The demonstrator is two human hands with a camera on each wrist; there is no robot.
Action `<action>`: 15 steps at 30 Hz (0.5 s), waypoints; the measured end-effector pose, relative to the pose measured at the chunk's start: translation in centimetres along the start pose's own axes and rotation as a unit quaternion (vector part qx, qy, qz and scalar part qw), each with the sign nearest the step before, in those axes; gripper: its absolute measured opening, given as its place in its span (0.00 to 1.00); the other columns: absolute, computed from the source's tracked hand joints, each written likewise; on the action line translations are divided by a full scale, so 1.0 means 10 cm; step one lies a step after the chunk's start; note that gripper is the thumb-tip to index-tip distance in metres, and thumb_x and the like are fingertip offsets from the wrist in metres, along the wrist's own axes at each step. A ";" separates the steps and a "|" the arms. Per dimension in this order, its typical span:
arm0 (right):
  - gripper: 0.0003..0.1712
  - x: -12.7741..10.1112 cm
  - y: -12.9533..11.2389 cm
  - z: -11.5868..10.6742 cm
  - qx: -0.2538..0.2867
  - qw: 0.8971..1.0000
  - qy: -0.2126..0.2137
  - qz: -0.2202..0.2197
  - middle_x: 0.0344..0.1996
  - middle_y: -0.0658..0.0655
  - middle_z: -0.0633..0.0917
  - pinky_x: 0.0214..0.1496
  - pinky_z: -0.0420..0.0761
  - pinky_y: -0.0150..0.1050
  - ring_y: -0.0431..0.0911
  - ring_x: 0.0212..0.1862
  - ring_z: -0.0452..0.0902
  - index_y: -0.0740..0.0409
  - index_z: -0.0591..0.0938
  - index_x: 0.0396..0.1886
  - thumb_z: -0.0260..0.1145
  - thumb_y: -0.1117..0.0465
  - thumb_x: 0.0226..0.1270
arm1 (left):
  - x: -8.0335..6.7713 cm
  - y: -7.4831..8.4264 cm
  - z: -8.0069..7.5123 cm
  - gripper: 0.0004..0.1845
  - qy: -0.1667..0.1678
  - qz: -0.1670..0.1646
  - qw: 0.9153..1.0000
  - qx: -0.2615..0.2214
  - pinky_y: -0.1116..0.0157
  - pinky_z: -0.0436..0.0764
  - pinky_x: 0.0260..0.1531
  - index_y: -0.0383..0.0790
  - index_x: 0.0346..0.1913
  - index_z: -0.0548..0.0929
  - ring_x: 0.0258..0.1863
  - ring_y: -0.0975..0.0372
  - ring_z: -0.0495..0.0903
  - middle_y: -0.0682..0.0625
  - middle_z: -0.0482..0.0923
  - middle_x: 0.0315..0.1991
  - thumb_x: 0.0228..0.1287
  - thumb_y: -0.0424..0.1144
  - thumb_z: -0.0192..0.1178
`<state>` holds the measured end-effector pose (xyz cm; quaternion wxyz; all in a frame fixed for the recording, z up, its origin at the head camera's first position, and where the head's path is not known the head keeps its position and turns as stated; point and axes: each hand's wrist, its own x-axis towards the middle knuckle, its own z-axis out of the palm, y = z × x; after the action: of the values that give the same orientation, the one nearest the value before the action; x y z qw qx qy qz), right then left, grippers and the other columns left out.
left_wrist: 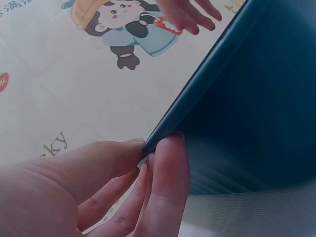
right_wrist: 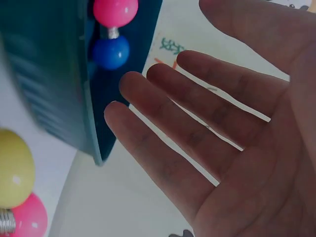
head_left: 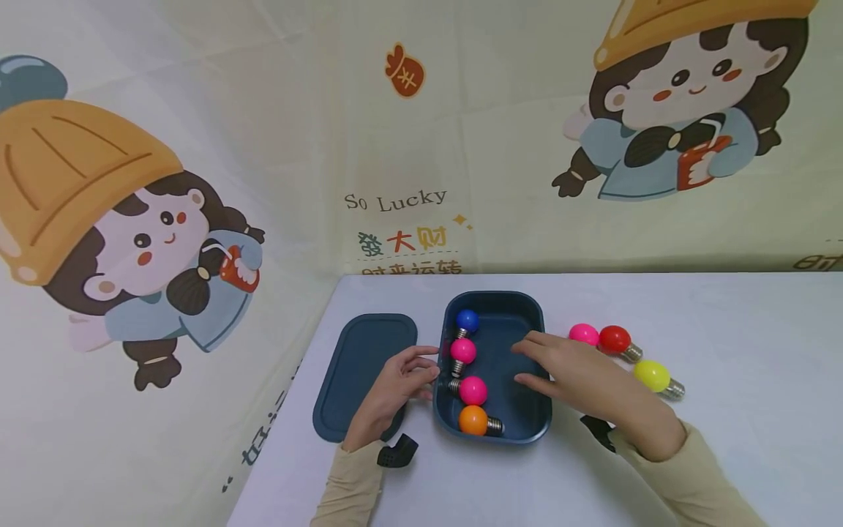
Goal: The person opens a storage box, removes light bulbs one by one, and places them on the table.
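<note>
Bulbs are going into a dark blue box (head_left: 494, 432), and the work is looking partly done: four are already lying in a row along its left inner wall, a blue bulb (head_left: 467, 320) at the far end, then two pink ones, then an orange bulb (head_left: 473, 419) nearest the person. Left of the box, its lid (head_left: 358, 366) is lying flat on the white table (head_left: 724, 454). The left hand (head_left: 395, 388) is steadying the box, thumb and fingers pinching the left rim; the left wrist view is showing fingertips (left_wrist: 170, 148) pressed on the edge. The right hand (head_left: 579, 377) is hovering over the right half of the box, fingers spread and straight, holding nothing. Further right, a pink bulb (head_left: 583, 334), a red bulb (head_left: 615, 338) and a yellow bulb (head_left: 652, 375) are waiting on the table. The next move probably calls for reaching right and taking one by its round head. The third pink bulb is being partly hidden behind the right hand, and both sleeves are running out of frame.
</note>
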<state>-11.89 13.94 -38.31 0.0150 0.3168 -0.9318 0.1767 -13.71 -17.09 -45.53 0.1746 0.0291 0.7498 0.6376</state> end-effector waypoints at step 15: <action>0.24 0.18 -0.11 0.15 0.004 0.999 -0.010 -0.032 0.44 0.55 0.84 0.44 0.87 0.39 0.46 0.44 0.84 0.58 0.82 0.53 0.72 0.49 0.63 | 0.01 -0.01 0.01 0.24 0.004 -0.003 1.000 -0.005 0.65 0.86 0.37 0.40 0.64 0.76 0.37 0.59 0.81 0.40 0.81 0.47 0.67 0.42 0.65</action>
<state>-12.56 11.56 -39.08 0.0103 0.3482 -0.9206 0.1766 -13.75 -17.04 -45.66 0.1740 0.0230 0.7475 0.6406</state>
